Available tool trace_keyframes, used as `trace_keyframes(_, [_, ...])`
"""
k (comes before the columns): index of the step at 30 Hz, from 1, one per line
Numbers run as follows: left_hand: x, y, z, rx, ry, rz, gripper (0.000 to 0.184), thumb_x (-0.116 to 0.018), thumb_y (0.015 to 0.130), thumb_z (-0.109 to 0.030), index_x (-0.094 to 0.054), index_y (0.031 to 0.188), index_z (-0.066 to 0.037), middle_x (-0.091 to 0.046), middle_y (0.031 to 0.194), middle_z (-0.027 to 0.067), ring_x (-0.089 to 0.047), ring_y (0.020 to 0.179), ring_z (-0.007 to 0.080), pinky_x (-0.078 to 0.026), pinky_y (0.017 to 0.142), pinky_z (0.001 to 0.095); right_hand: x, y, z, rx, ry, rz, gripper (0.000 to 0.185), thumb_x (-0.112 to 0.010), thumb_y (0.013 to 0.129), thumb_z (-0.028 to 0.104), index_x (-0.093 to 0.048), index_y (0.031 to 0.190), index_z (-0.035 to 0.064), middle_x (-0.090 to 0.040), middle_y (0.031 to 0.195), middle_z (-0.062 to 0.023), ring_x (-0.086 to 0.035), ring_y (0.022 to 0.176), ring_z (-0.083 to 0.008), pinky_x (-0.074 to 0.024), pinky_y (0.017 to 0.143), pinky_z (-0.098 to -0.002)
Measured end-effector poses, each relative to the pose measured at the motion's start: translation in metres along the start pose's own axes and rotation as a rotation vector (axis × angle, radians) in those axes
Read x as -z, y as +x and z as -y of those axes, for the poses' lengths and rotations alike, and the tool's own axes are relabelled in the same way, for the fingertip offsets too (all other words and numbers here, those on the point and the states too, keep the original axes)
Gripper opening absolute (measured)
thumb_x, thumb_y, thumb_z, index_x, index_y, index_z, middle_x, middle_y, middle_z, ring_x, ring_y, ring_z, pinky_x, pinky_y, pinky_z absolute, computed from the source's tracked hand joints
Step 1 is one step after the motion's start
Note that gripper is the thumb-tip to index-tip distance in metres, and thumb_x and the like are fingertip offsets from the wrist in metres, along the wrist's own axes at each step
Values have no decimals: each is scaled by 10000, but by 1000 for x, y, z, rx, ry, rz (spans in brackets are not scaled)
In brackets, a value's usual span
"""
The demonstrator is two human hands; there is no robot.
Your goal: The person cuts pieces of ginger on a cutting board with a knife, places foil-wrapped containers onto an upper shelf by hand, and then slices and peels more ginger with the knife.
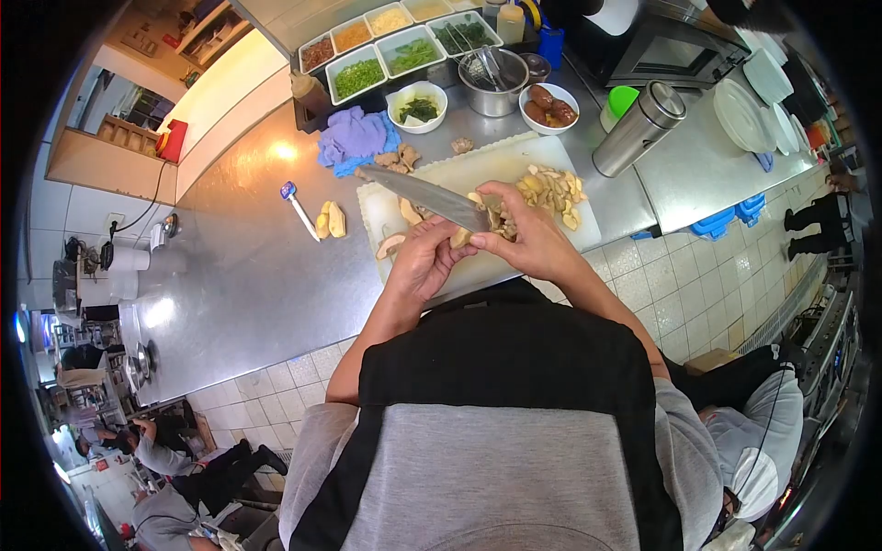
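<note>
My right hand is closed around the near end of a knife; its broad blade points up and left, and the handle is hidden. In my left hand a piece of ginger is pinched, close against the blade's lower end. Both hands are over a white cutting board. Cut ginger pieces are heaped on the board's right side. Larger ginger pieces lie at its left, partly behind my left hand and the blade. Knobby ginger sits at the board's upper left edge.
Beyond the board stand a white bowl of greens, a metal pot with utensils, a bowl of brown food and a steel thermos. A purple cloth, a peeler and peeled ginger lie left. Other people are farther off.
</note>
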State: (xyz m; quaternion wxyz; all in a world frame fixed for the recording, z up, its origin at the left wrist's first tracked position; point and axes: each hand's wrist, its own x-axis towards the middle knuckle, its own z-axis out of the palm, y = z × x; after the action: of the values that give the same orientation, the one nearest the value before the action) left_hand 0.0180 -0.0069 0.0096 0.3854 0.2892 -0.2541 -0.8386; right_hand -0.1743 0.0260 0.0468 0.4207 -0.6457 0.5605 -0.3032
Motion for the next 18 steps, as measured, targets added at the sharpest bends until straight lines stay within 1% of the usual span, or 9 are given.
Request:
trace_keyframes(3, [2, 2, 1, 65, -15, 88, 293, -496, 906, -57, -527, 1171, 64, -637, 1038, 128, -647, 869, 193, -562, 786, 309, -10, 12, -19, 294, 0, -201, 469, -640, 859, 383, -429, 1168, 101, -599, 739, -132, -602, 576, -245, -480, 554, -365])
trace_keyframes(4, [4, 3, 2, 92, -25, 126, 316, -503, 907, -62, -519, 1195, 67, -637, 1045, 128, -646, 871, 195, -561, 785, 308, -7, 14, -21, 174, 194, -125, 435, -623, 875, 375, -429, 1153, 102, -574, 719, -107, -562, 529, -204, -450, 504, -332])
trace_keyframes(6, [5, 4, 5, 111, -33, 110, 352, -516, 905, -61, -503, 1232, 66, -628, 1076, 127, -642, 898, 195, -556, 802, 307, 2, 16, -22, -71, 576, 29, 370, -590, 906, 360, -430, 1121, 105, -524, 678, -58, -484, 436, -120, -390, 405, -266])
trace_keyframes(7, [4, 4, 6, 120, -37, 102, 371, -523, 904, -61, -495, 1251, 65, -624, 1091, 126, -640, 912, 196, -553, 810, 306, 4, 16, -24, -76, 646, 25, 360, -578, 916, 352, -431, 1137, 108, -496, 671, -37, -438, 414, -94, -343, 381, -241])
trace_keyframes(9, [-2, 3, 4, 60, -5, 29, 382, -529, 896, -37, -489, 1264, 57, -615, 1099, 126, -635, 939, 204, -548, 835, 294, 7, 17, -25, -84, 785, 21, 342, -552, 936, 337, -434, 1167, 115, -440, 656, 7, -346, 371, -43, -248, 333, -191])
trace_keyframes(12, [-8, 4, -2, -13, 83, -45, 406, -543, 876, 8, -485, 1278, 31, -609, 1120, 123, -629, 961, 190, -529, 871, 292, 10, 5, -15, -23, 485, 117, 402, -503, 954, 324, -405, 1285, 118, -474, 709, 2, -379, 386, -54, -303, 366, -197])
trace_keyframes(14, [-7, 5, -5, -80, 116, -75, 422, -552, 866, 29, -479, 1281, 14, -609, 1123, 117, -623, 974, 179, -520, 884, 295, 8, 0, -13, 69, 298, 83, 455, -544, 928, 314, -403, 1313, 116, -540, 824, -43, -510, 522, -107, -416, 482, -231])
trace_keyframes(16, [-5, 8, -11, -173, 112, -100, 432, -561, 861, 38, -468, 1282, 1, -612, 1110, 107, -613, 993, 174, -518, 885, 297, 6, -1, -14, 199, 119, 47, 509, -586, 897, 302, -403, 1334, 115, -572, 978, -85, -583, 735, -169, -470, 654, -279])
trace_keyframes(18, [-2, 11, -12, -220, 4, -106, 422, -568, 860, 28, -456, 1266, 4, -611, 1089, 99, -613, 985, 176, -522, 872, 299, 3, -3, -15, 358, -45, 0, 562, -630, 860, 288, -407, 1347, 115, -570, 1170, -124, -598, 1026, -238, -467, 882, -343])
